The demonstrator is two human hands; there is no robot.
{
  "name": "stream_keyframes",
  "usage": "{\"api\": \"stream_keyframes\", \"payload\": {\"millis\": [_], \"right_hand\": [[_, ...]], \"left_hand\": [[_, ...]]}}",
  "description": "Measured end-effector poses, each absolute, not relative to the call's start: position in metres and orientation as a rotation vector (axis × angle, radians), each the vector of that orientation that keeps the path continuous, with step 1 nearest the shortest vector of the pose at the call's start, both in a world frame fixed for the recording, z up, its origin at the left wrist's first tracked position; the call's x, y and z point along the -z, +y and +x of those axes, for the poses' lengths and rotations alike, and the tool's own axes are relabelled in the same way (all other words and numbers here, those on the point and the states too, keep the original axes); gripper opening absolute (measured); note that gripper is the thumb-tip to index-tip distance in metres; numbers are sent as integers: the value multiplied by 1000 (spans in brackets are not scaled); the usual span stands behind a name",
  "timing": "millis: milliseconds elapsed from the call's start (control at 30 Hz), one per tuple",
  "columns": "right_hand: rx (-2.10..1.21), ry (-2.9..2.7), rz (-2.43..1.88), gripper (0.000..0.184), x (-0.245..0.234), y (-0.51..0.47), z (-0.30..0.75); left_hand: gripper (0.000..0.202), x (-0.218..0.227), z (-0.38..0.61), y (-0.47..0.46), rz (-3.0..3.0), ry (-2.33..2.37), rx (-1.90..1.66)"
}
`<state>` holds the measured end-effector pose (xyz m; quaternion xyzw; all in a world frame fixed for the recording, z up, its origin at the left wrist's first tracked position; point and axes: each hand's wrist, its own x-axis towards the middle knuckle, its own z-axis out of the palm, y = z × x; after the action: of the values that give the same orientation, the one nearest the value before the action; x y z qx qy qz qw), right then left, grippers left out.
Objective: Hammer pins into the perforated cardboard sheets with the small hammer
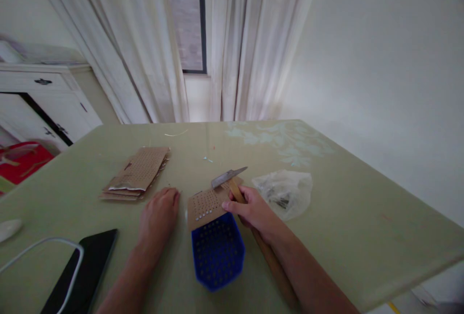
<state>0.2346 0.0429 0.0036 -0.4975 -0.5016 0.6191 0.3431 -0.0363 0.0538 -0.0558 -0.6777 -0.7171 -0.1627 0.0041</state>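
Gripping the hammer [236,191] near centre frame, the right hand [255,208] has its head over punched cardboard [206,202] above the blue basket [219,258]; a loosened grip could dent the card. Left hand [161,211] lies curled, contents unclear.

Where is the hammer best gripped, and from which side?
Probably the wooden handle, lower than where the right hand holds it, coming from the right: the long, slim shaft slants back toward the person's right, and the metal head is at the far end.
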Motion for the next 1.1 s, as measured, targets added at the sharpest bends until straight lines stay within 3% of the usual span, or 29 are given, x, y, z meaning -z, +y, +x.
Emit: {"api": "stream_keyframes", "payload": {"millis": [467,600,800,1100], "right_hand": [[-1540,-1289,-1311,53,-9,40,234],[-1544,-1276,-1284,54,-7,39,234],[-1538,-1272,-1318,57,-2,40,232],[-1512,-1292,-1352,59,-3,39,231]], "left_hand": [[38,52,-37,54,-2182,-2135,743],[39,38,-28,50,-2160,-2079,1021],[23,14,-3,25,-2316,-1860,1870],[14,6,6,14,-2474,-1707,1714]]}}
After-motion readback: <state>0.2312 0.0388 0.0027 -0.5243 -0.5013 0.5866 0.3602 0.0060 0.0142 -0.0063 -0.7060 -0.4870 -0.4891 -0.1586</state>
